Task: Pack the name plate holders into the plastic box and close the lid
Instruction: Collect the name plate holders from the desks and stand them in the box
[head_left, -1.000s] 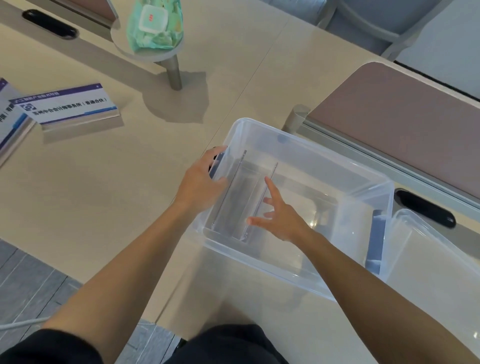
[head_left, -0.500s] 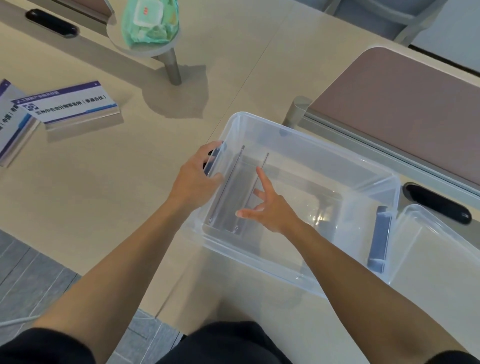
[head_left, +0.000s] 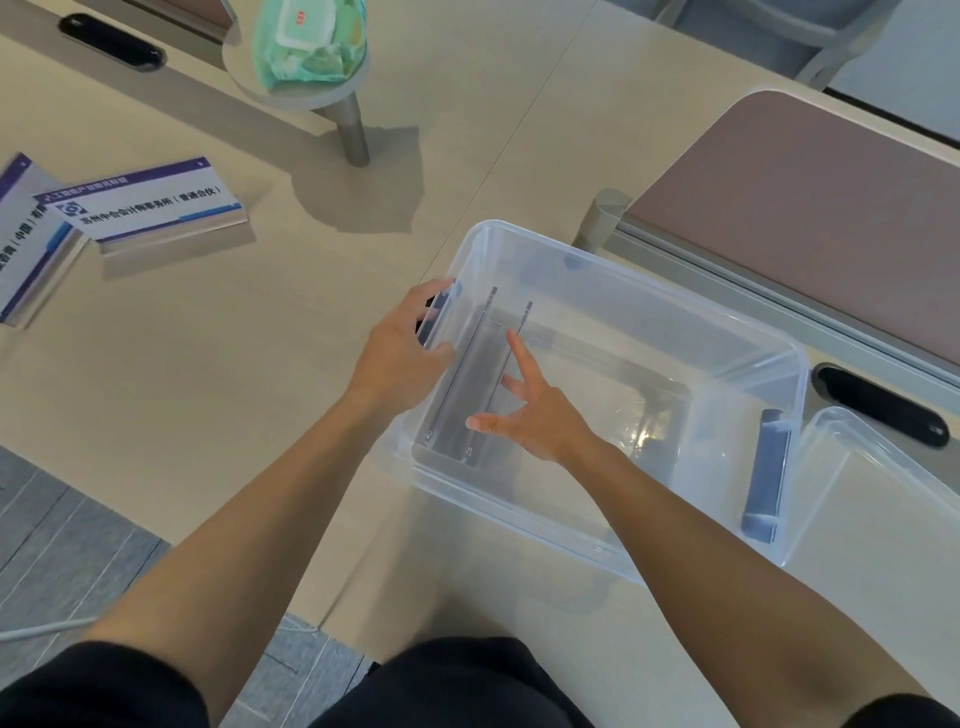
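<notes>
A clear plastic box (head_left: 691, 332) sits open on the pale desk (head_left: 260, 338), near the middle of the view; its lid (head_left: 883, 499) lies just beside its right end, and a blue latch (head_left: 766, 475) shows at that end. Inside the box, at its left end, two clear name plate holders (head_left: 470, 379) stand on edge side by side, running from near to far, close to the left wall. The left hand (head_left: 402, 351) grips the left end of the box, fingers curled over the rim and the latch there; the right hand (head_left: 530, 410) reaches into the box with fingers spread wide, the forefinger touching the top edge of the right-hand holder, the thumb near its near end; it clasps nothing. Far to the left on the desk lie two more name plate holders with printed cards: one (head_left: 148, 205) facing up with purple and blue bands, and another (head_left: 31, 244) partly cut off by the left edge, touching or overlapping the first at its left end. At the far side a small round stand (head_left: 306, 93) on a metal post carries a green pack of wet wipes (head_left: 311, 41); a mauve desk divider (head_left: 810, 228) lies at the right.
</notes>
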